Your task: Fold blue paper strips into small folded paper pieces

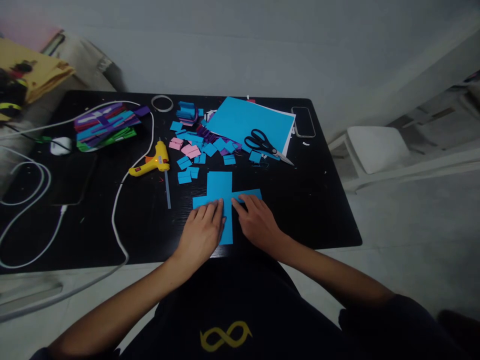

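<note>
A blue paper cross (219,186) lies flat near the front edge of the black table. My left hand (204,222) rests on its left arm and lower strip, fingers stretched out and pressing down. On the right arm of the cross lies my right hand (257,215), its fingertips touching the paper near the centre. Neither hand grips anything. Small folded blue paper pieces (184,177) and pink ones (191,151) are scattered just beyond the cross. To its left sits a yellow hot glue gun (153,161) with a glue stick (167,190) sticking out of it.
Black-handled scissors (267,145) lie across a large blue sheet (249,120). A phone (303,122) is at the back right. Bundled coloured paper (107,125), a white case (60,145) and looping white cables (114,220) occupy the left. A tape ring (162,103) lies behind.
</note>
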`<act>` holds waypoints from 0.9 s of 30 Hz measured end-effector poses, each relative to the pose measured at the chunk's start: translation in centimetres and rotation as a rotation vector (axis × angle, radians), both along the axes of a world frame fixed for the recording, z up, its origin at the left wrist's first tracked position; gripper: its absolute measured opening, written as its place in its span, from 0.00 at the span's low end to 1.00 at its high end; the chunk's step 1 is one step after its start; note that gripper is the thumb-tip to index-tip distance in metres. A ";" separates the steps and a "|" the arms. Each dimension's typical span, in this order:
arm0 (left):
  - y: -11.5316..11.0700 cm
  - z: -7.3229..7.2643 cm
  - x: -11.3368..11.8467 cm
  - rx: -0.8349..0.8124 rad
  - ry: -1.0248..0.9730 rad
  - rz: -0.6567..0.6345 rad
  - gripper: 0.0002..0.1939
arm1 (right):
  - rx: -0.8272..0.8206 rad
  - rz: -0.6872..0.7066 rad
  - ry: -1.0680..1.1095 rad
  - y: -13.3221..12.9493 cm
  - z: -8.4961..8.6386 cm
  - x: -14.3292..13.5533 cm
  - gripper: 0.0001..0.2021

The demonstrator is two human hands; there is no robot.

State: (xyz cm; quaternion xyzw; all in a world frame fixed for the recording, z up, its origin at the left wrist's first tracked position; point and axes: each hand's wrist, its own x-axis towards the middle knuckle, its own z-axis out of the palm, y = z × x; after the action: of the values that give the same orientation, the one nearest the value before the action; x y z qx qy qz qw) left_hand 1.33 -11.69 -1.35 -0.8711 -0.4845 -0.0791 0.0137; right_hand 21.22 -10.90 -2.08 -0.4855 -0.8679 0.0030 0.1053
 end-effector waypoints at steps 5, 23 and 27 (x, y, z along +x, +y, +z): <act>-0.1 0.1 0.0 -0.014 -0.001 0.012 0.24 | -0.012 -0.018 0.005 -0.4 -0.2 0.2 0.21; 2.7 0.6 0.2 0.021 -0.031 0.010 0.13 | 0.081 0.033 0.012 1.3 0.1 1.0 0.11; 3.3 0.5 0.2 0.026 -0.072 -0.029 0.12 | 0.090 0.025 0.014 0.9 0.1 1.1 0.13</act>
State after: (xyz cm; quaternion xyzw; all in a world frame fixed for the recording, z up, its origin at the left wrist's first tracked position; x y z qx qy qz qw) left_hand 1.57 -8.40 -0.85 -0.8745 -0.4707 -0.1167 0.0062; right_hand 22.28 -9.96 -1.94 -0.4692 -0.8724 -0.0315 0.1329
